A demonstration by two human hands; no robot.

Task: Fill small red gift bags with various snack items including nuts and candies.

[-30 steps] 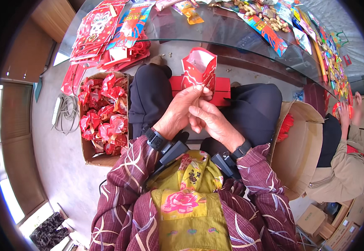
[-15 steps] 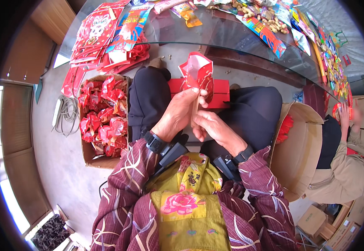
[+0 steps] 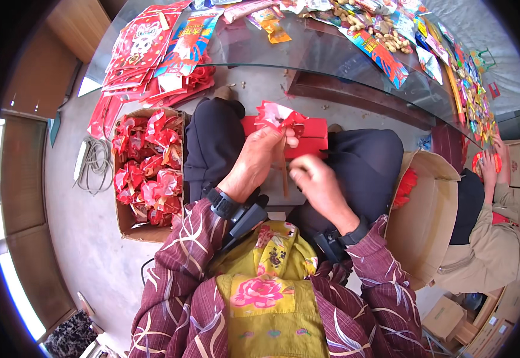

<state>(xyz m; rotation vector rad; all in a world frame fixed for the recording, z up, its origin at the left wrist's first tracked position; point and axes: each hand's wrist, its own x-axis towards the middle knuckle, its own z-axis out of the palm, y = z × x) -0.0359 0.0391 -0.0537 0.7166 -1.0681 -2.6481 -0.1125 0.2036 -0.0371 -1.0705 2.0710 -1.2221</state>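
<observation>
My left hand (image 3: 260,156) is closed around a red and white printed bag (image 3: 275,113), whose crumpled end sticks up above the fingers. From under that hand a thin tan strip (image 3: 284,173) hangs down. Just to the right, apart from the bag, is my right hand (image 3: 320,184), its fingers curled in and slightly blurred; whatever they hold, if anything, is hidden. Below the bag, between my knees, sits a red box (image 3: 311,136), partly covered by the left hand.
At left stands a cardboard box (image 3: 121,206) of crumpled red bags; another cardboard box (image 3: 421,232) stands at right. Ahead, the glass table (image 3: 254,48) bears flat red bags (image 3: 137,51), peanuts (image 3: 391,39) and wrapped sweets. A co-worker's hands (image 3: 490,164) hold something red at far right.
The bag has come down a little with my left hand, and its top now looks crumpled rather than flared. My right hand has moved away to the right, leaving the strip hanging.
</observation>
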